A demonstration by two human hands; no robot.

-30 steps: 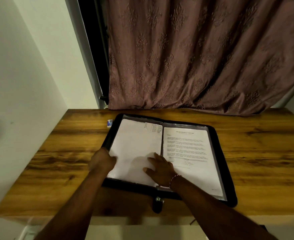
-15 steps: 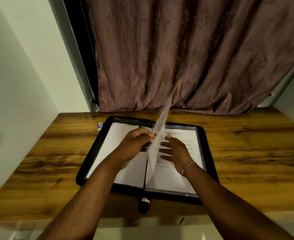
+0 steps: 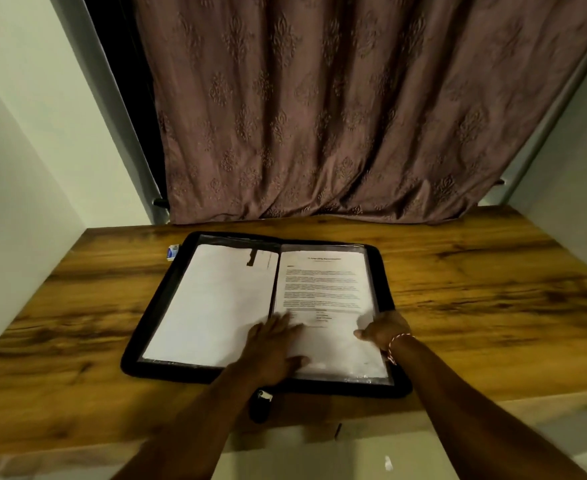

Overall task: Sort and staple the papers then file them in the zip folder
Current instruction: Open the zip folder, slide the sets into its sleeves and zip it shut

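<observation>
An open zip folder [image 3: 148, 317] lies at the centre of the frame on a wooden table [image 3: 493, 299], its spine running from lower centre up toward the curtain [image 3: 354, 116]. A printed sheet [image 3: 323, 282] fills the right half and a blank sheet [image 3: 216, 299] the left. The left hand [image 3: 273, 346] presses flat on the printed sheet's lower left, beside the spine, its grip wide and holding nothing. The right hand [image 3: 384, 330] sits at that sheet's lower right edge, thumb on the page; whether its grip pinches anything cannot be told. The sheet's long axis runs up-frame from both hands. The right hand is nearer its outer edge and seems better placed for any turning of the sheet.
</observation>
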